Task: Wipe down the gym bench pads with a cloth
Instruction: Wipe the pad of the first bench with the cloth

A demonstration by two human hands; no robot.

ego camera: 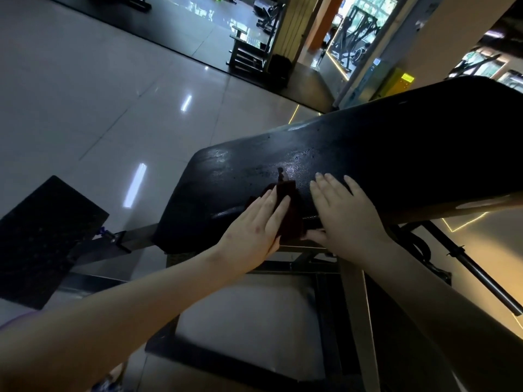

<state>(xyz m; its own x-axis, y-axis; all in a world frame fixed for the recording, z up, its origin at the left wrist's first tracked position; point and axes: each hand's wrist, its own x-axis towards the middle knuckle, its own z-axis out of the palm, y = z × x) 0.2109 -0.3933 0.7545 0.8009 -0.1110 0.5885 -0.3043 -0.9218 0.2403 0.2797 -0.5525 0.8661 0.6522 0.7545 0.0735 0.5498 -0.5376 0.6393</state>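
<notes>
A long black bench pad (382, 154) slants up from the middle of the view to the upper right, with a damp sheen near its lower end. A small dark reddish cloth (290, 213) lies on the pad's near edge. My left hand (254, 227) presses flat on the cloth's left part with straight fingers. My right hand (345, 213) lies flat on the pad just right of the cloth, its thumb at the pad's edge. A second black pad (42, 239) sits lower at the left on the same frame.
The bench's metal frame (305, 267) runs beneath my hands, and a dark bar (481, 278) slants down at the right. Glossy floor tiles (99, 108) spread to the left. Racks and machines (252, 49) stand far back by a doorway.
</notes>
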